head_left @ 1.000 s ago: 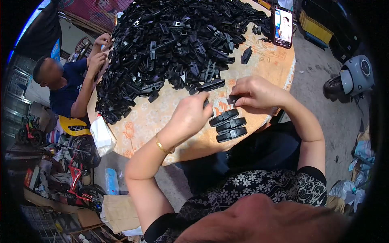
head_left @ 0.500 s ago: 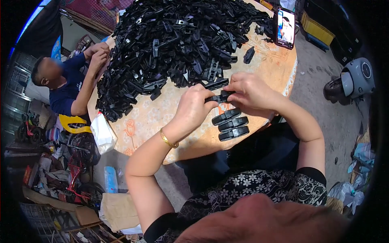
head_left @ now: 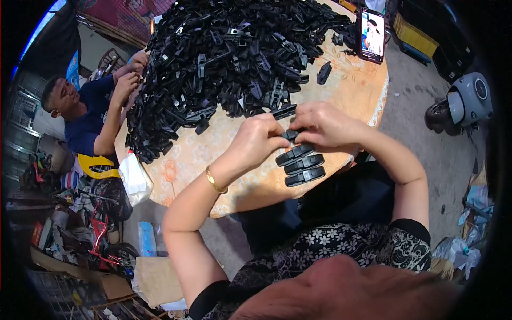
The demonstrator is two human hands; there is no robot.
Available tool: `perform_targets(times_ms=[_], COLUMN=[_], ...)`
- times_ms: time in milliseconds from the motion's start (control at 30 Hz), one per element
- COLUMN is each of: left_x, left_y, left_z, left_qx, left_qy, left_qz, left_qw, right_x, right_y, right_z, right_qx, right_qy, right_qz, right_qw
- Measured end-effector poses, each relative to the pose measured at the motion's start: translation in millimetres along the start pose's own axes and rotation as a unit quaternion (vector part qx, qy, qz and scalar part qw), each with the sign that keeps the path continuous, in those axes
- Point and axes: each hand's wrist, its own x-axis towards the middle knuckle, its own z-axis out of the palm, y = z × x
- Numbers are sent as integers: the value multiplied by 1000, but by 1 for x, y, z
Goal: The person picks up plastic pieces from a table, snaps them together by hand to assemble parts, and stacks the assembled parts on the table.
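My left hand (head_left: 255, 140) and my right hand (head_left: 326, 125) meet over the near part of the table, fingers pinched on one small black plastic part (head_left: 290, 135). Fingertips cover much of it. Just beyond lies another black part (head_left: 285, 111), close to my fingers. On the near side, three elongated black parts lie in a stacked row: the farthest (head_left: 294, 154), the middle one (head_left: 304, 164) and the nearest (head_left: 305, 176). A large heap of similar black plastic parts (head_left: 229, 58) spreads over the far and left side of the table.
The round table's flowered cover (head_left: 352, 96) carries a lone black part (head_left: 324, 73) and a propped phone (head_left: 372, 36). A white bag (head_left: 136, 178) hangs at the left edge. Across the heap's left side, another person (head_left: 90, 114) handles something small. A scooter (head_left: 469, 101) stands right.
My hands have drawn closer together around the held black part, shifting slightly left and nearer to me. The three parts in the row stay in place.
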Motion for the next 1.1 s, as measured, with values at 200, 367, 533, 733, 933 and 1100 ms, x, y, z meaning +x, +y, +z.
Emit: perform_targets(times_ms=[200, 367, 533, 733, 933, 1100], left_x=[3, 19, 12, 1, -7, -6], left_y=[-8, -19, -14, -1, 3, 1], left_z=[-2, 11, 13, 13, 7, 11], left_qx=[33, 184, 194, 201, 119, 74], left_qy=[78, 137, 118, 45, -15, -25], left_qz=[18, 137, 172, 226, 222, 210], left_qw=[996, 964, 959, 952, 968, 974], right_x=[2, 10, 19, 31, 32, 30], right_y=[-8, 42, 63, 48, 41, 59], right_z=[-17, -33, -25, -17, 5, 6], right_qx=[93, 0, -228, -231, -193, -183], right_qy=[-22, 156, 190, 92, 106, 123], right_qz=[92, 167, 35, 171, 147, 84], right_qw=[991, 973, 954, 953, 964, 972])
